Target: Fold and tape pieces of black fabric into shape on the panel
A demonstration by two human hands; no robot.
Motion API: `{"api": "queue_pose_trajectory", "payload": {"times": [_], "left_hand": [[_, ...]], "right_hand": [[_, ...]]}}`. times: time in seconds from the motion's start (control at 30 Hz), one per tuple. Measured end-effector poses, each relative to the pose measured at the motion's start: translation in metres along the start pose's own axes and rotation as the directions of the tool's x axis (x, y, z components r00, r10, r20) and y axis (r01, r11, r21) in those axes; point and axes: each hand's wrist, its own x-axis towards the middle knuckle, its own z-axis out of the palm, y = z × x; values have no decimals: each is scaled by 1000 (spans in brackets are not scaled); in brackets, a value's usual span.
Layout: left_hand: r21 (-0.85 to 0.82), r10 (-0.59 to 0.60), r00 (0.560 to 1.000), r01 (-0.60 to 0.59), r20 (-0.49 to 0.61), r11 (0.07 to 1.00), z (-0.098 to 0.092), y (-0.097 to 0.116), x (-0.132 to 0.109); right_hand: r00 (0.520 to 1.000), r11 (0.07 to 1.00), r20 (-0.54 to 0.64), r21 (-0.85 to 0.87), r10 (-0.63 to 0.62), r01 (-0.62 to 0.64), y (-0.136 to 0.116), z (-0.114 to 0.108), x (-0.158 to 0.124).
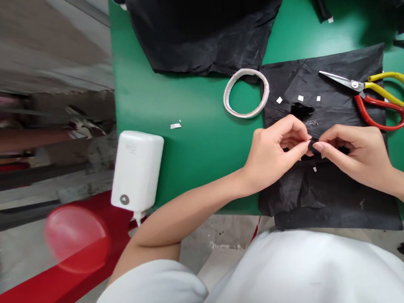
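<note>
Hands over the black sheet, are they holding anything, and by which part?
The left hand and right hand pinch a small black piece by its opposite sides; its full shape is hidden.

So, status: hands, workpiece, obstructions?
Left hand and right hand pinching small black piece. Creased black sheet underneath. Scissors with red and yellow handles just beyond right hand, seemingly not in the way.

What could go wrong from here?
The bit of black material pinched between the left hand and right hand might slip. The scissors lie partly on the black sheet, so a tug could shift them. The white power bank sits at the edge of the table, its cable beside the left arm; a bump might knock it off.
</note>
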Motion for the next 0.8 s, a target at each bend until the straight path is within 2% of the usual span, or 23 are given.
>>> {"api": "queue_pose_trajectory", "payload": {"times": [0.2, 0.5, 0.8], "left_hand": [[21, 5, 1000, -5, 8, 1000, 1, 0, 0], [25, 31, 1000, -31, -2, 999, 3, -3, 0], [132, 95, 995, -96, 11, 987, 2, -7, -2]], "right_hand": [[999, 999, -26, -16, 39, -39, -1, 2, -1], [999, 998, 1, -52, 44, -43, -1, 3, 1], [999, 988, -30, -149, -39, 34, 2, 5, 1]]}}
